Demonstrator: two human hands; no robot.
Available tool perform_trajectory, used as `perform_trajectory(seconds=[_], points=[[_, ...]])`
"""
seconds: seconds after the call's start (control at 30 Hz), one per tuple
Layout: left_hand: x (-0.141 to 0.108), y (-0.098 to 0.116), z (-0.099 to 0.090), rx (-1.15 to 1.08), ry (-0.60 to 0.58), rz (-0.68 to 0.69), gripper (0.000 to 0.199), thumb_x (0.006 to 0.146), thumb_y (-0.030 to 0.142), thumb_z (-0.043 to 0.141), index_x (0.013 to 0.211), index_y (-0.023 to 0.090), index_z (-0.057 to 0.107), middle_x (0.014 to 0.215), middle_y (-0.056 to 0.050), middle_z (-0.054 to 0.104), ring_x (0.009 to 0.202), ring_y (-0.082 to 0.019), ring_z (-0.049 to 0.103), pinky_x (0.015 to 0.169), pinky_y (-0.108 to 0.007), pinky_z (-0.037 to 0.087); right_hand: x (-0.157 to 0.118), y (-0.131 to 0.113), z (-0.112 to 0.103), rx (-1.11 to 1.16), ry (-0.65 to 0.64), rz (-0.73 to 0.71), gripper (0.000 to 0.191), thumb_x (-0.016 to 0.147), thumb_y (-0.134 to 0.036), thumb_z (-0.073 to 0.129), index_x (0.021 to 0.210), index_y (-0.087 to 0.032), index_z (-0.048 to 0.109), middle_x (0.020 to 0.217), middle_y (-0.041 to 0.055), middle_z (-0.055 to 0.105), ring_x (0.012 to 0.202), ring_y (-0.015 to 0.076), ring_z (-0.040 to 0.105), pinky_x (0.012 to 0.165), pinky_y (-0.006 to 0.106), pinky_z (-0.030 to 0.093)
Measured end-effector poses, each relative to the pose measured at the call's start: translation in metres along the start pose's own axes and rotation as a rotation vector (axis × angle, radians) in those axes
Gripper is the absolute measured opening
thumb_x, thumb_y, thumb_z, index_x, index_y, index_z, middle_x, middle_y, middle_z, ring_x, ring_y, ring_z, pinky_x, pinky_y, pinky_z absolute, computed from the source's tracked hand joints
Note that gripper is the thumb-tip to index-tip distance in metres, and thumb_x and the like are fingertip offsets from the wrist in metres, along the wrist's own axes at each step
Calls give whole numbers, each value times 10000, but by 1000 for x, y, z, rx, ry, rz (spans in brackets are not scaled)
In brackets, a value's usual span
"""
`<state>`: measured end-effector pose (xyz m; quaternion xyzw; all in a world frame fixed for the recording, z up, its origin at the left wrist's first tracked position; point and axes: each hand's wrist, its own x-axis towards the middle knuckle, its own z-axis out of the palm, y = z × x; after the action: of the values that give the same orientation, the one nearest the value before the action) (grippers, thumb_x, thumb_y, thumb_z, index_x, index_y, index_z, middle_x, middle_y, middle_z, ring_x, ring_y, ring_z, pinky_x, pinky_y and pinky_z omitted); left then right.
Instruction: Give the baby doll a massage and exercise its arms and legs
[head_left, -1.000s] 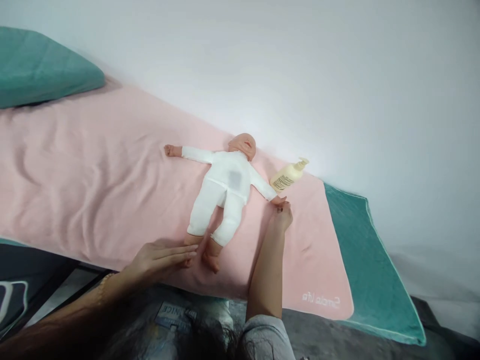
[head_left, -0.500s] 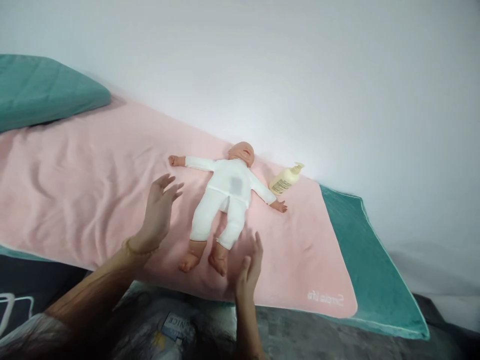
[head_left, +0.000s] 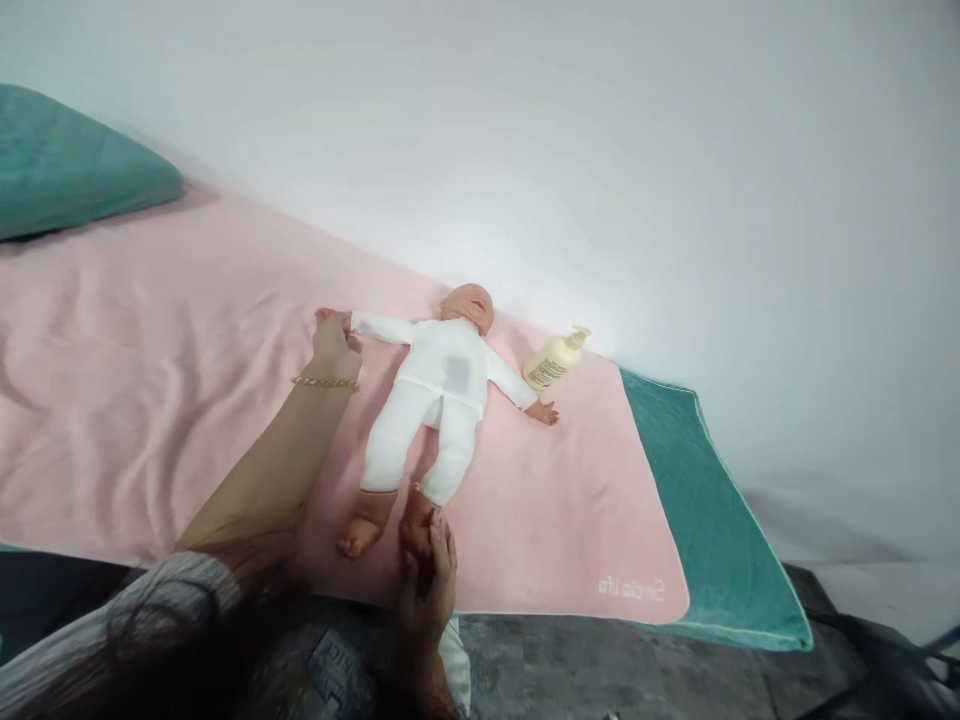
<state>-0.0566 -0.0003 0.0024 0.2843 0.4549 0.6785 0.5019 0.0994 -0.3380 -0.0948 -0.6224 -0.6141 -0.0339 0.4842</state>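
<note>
Our left hand (head_left: 334,345) partly hides the fist of the doll (head_left: 439,370), pinching it at the body's ten o'clock; our right hand (head_left: 433,580), fingers close together, touches a foot at six – whether it grips, we cannot tell. We count one doll on one pink blanket (head_left: 540,520), and one pump bottle (head_left: 553,361) towards three o'clock – its label too small to read.

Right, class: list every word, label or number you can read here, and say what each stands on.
"Simple life": the pink blanket, near a corner, lettering running backwards.
"NICE": a patch on the person's clothing; its other print is too blurred to read.
Pump bottle: dark print, too small to read.
No readable numbers.
</note>
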Motion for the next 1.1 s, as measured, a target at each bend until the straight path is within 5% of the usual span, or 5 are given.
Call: perform_trajectory(seconds=[0.17,0.37,0.53,0.73,1.1], points=[[-3,2,12,-281,357,-231,260,873,124,563,705,205,382,557,68,225,454,-57,271,417,-200,269,1,-4,1,-14,54,2,373,948,-210,552,1317,-163,519,1206,146,674,1212,286,601,940,515,564],[-3,6,9,-430,393,-259,115,908,130,527,983,197,582,936,13,605,916,-66,604,762,-180,475,7,-13,-1,19,133,44,285,911,-136,598,1189,-200,612,1125,110,634,1082,238,650,871,436,604],[-10,4,5,-375,338,-140,176,931,155,561,1102,154,602,1086,-27,634,1053,-115,600,942,-257,469,9,-13,-2,-2,143,61,387,866,-171,677,1242,-167,587,1140,136,621,1100,266,641,870,445,603],[-25,5,5,-135,258,197,242,865,265,686,1060,140,617,1134,-75,651,1119,-191,611,1040,-397,459,11,-12,-7,-17,133,53,369,881,-127,642,1244,-193,619,1118,123,618,1050,239,640,831,405,606],[-72,15,27,315,-226,670,277,750,300,784,1012,235,718,1046,-16,740,1018,-214,675,975,-391,506,70,-5,-41,-75,161,-64,390,917,-116,574,1280,-258,590,1095,97,624,1065,225,604,827,414,584]])
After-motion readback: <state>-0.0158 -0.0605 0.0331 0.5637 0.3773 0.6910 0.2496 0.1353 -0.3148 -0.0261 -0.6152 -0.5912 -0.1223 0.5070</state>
